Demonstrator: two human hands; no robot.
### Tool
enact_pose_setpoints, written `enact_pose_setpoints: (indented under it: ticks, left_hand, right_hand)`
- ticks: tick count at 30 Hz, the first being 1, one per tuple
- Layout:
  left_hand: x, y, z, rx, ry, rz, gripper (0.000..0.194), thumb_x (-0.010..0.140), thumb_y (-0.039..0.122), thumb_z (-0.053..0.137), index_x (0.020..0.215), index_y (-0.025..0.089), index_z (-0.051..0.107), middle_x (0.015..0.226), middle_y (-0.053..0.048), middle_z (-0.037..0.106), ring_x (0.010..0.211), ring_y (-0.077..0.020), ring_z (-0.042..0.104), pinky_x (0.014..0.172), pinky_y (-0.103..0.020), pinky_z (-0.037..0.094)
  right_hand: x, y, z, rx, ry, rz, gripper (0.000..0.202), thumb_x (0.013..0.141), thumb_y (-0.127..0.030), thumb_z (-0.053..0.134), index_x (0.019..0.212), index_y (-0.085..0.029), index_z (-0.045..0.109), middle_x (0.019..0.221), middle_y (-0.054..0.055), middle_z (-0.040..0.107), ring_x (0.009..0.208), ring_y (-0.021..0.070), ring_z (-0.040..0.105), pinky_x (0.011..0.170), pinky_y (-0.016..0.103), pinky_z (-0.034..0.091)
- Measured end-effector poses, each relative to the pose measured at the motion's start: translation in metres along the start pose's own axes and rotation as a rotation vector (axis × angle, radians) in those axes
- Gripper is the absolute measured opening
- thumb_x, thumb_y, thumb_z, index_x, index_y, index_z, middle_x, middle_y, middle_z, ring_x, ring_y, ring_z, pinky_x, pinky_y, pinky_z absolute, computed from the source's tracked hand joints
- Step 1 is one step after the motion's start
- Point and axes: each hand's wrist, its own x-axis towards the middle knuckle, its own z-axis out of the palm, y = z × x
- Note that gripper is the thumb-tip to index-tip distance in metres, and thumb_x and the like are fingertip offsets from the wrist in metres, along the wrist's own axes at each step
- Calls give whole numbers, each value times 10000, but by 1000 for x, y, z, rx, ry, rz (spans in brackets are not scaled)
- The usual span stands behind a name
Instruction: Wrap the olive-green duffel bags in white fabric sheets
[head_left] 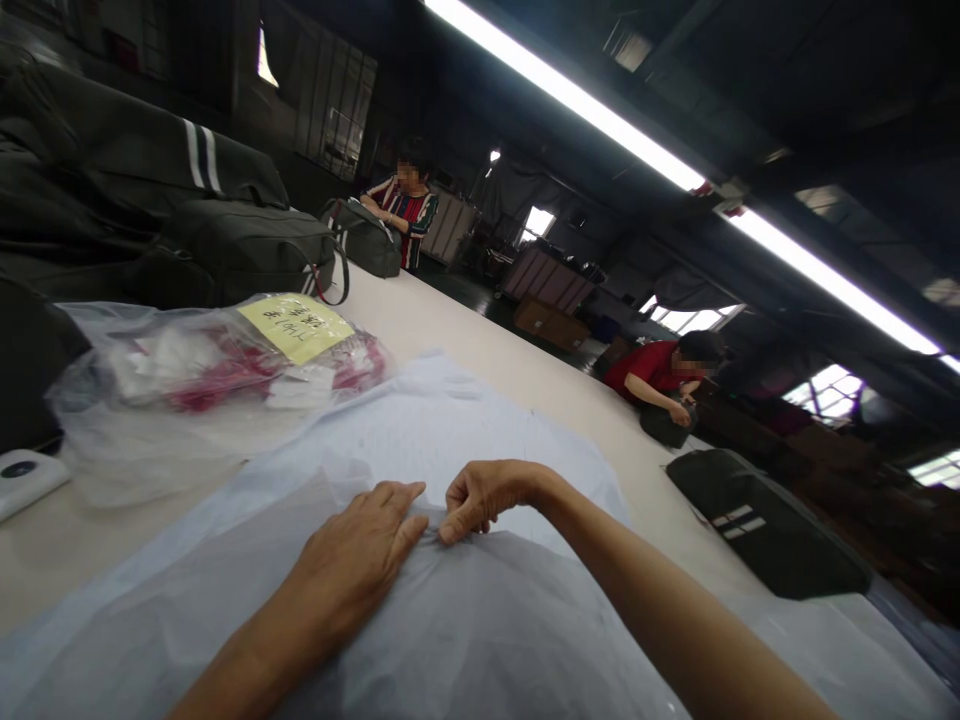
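Observation:
A stack of thin translucent plastic bags (420,430) lies spread on the long pale table (525,370) in front of me. My left hand (360,550) presses flat on the top bag, fingers pointing right. Just beside it, my right hand (480,497) pinches a small fold of the same plastic between thumb and fingertips. The two hands almost touch.
A clear bag (210,380) with red and white items and a yellow note lies at the left. Dark duffel bags (150,220) are piled behind it, another (765,525) lies at the right. A white device (26,478) sits at the left edge. Two people work farther along the table.

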Motion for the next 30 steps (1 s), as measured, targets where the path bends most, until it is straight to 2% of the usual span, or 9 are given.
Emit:
enact_pose_setpoints:
  ticks: [3,5,10,15,19,21,25,27,30]
  left_hand:
    - [-1,1,-1,10,-8,4,546,931,534,250,1400,317,425,1433,-5,479,1333,-248,415,1142,-437,295]
    - [-3,2,-3,6,9,9,535,940,520,244,1396,312,431,1428,-12,485,1333,-251,417,1134,-448,310]
    - [-5,5,-5,-2,38,21,531,944,507,238,1372,292,466,1410,-28,508,1323,-262,433,1115,-470,347]
    - [-3,4,-5,-34,27,21,549,932,532,246,1372,291,469,1413,-24,512,1344,-261,418,1139,-466,321]
    - [-2,0,-6,-44,7,23,576,924,560,227,1378,291,458,1438,-29,484,1355,-263,403,1145,-489,307]
    - [-1,-3,-4,-52,5,33,587,923,565,219,1383,285,450,1446,-35,473,1355,-261,401,1146,-492,304]
    - [2,-5,-2,-67,11,29,609,915,585,220,1386,277,452,1457,-45,463,1353,-269,406,1146,-511,304]
    - [5,-6,-3,-81,15,39,638,909,601,222,1391,253,454,1461,-59,464,1354,-275,410,1150,-516,302]
    - [13,-12,-11,-145,7,100,710,900,647,232,1416,201,429,1476,-88,451,1367,-271,403,1160,-489,299]
  right_hand:
    - [-5,8,-5,-7,110,85,661,545,-678,778,956,-180,635,727,-22,598,605,114,532,552,240,418]
    - [-15,9,-9,-24,185,118,852,564,-669,782,1230,-192,549,854,14,641,632,132,572,580,265,450]
    - [-24,9,-2,104,203,-91,910,728,-689,657,1456,-242,346,1231,108,605,1012,219,623,859,345,488]
    - [-10,16,18,170,62,-7,1049,644,-694,728,1497,-267,290,1488,127,422,1352,323,403,1122,461,302]
    - [-21,30,21,465,191,-164,947,750,-717,614,1497,-242,277,1488,141,423,1327,273,448,1107,446,329]
    - [-28,35,26,541,258,-184,857,793,-729,544,1472,-248,337,1476,131,443,1305,264,476,1092,453,347]
    - [-27,40,39,310,275,1,691,768,-710,591,1287,-253,596,1406,81,538,1308,304,465,1121,459,297]
    - [-28,44,41,272,370,8,702,772,-713,581,1291,-240,597,1409,80,538,1305,298,468,1130,440,289]
    - [-42,49,42,368,662,-60,753,821,-721,501,1372,-209,513,1437,95,508,1311,270,465,1141,431,283]
